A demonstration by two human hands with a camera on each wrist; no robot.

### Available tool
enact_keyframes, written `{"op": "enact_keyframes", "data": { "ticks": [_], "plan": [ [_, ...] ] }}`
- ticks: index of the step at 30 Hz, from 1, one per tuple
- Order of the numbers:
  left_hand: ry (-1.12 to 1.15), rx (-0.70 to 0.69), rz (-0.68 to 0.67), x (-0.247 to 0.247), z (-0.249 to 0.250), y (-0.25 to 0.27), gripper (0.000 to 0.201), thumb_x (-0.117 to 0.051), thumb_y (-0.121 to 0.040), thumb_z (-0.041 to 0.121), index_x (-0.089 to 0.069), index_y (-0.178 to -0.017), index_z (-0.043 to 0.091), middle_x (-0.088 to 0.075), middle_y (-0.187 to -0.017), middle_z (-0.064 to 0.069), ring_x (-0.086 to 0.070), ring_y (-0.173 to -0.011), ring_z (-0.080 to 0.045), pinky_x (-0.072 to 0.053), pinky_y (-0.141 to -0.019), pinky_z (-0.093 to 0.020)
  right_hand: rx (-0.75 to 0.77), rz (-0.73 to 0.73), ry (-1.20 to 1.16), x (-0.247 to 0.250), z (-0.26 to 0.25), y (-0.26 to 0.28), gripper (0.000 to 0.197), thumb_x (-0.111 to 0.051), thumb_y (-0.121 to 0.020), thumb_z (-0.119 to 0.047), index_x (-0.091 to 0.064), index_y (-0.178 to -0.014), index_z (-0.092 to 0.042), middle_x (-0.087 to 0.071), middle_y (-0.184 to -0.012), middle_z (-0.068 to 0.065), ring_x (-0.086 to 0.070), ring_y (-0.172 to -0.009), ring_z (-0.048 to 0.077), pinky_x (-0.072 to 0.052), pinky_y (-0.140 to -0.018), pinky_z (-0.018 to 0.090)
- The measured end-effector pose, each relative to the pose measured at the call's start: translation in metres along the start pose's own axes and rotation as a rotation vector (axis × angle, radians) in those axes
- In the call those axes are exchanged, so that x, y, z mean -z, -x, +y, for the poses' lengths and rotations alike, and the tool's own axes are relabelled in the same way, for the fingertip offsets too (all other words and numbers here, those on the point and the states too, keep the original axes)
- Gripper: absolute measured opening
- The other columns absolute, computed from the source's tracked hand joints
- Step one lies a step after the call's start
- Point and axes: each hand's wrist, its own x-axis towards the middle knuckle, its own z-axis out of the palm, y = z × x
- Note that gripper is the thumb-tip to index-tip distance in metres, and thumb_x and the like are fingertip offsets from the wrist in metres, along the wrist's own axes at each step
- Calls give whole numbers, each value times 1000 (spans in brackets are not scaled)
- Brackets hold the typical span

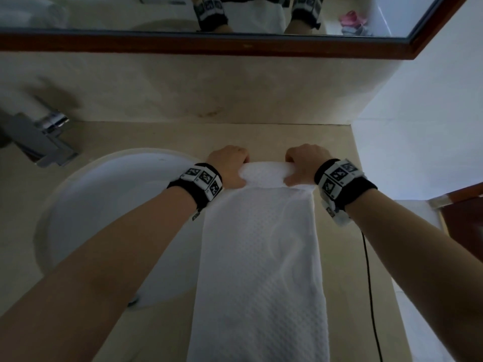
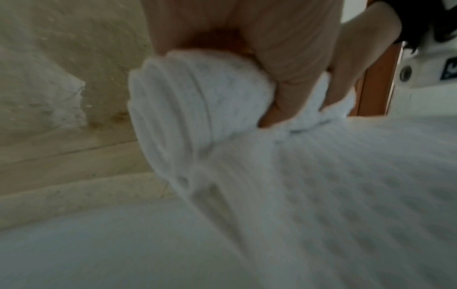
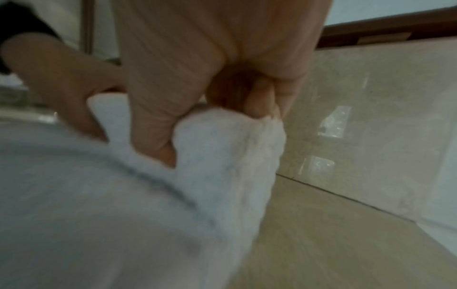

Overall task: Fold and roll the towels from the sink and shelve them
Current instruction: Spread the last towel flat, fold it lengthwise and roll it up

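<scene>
Head view: I've got the white towel (image 1: 258, 257) folded into a long strip on the counter (image 1: 146, 137), running from the near edge toward the back wall, just right of the sink (image 1: 86, 205). The far end is already turned into a small roll. My left hand (image 1: 230, 165) clamps the roll's left end, my right hand (image 1: 304, 163) the right end, fingers curled over the top, thumbs tucked on the near side. The hands sit apart, one at each side edge of the strip.

Left wrist view shows a few tight layers at the roll's end (blurry, can't count them). Right wrist view shows that end lumpier, its edge bunched under the fingertips (image 3: 259, 105).

Step in hand, as I read it: rolling, only just started; most of the strip lies flat.

To do it well:
- turn both ends at the same rate, or it will cone
- square up the right end before the next turn
- keep downward pressure on the roll so it stays tight
- watch the left edge of the strip, it lies over the sink rim and could sag in

No shelf in view.
</scene>
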Motion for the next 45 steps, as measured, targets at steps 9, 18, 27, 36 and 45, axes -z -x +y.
{"op": "enact_keyframes", "data": {
  "ticks": [9,18,27,36,45],
  "plan": [
    [226,15,-69,4,0,7,44,-76,-69,52,-56,-89,17,-51,-86,5,-49,-80,-13,-42,-67,-25,14,-41,-179,-11,1,20,51,-69,-73,-58,-54,-96,-16,-55,-91,1,-55,-81,21,-44,-70,30],
    [211,67,-333,13,-9,-1,76,-80,-71,40,-48,-137,18,-53,-134,1,-50,-122,-19,-41,-99,-31,-50,-203,-324,-8,15,4,75,-80,-66,-42,-50,-133,-26,-53,-132,1,-48,-124,27,-44,-102,43],
    [64,32,-76,-2,8,8,59,-79,-68,31,-48,-116,12,-55,-114,-6,-53,-103,-23,-44,-79,-32,5,143,-210,-26,7,19,50,-74,-71,-41,-52,-108,-16,-58,-105,2,-52,-92,21,-42,-79,31],
    [317,-24,-176,-12,7,32,34,-62,-85,47,-46,-102,22,-48,-112,1,-47,-110,-23,-36,-95,-36,106,91,-144,-26,6,37,42,-52,-84,-61,-64,-89,-22,-52,-110,0,-48,-108,26,-37,-94,36],
    [276,135,-299,-12,4,27,83,-88,-54,44,-48,-124,23,-55,-122,1,-53,-107,-19,-48,-92,-35,-8,-183,-267,-25,5,35,84,-79,-60,-55,-47,-132,-26,-58,-126,-2,-53,-114,24,-44,-100,37]
  ]
}}
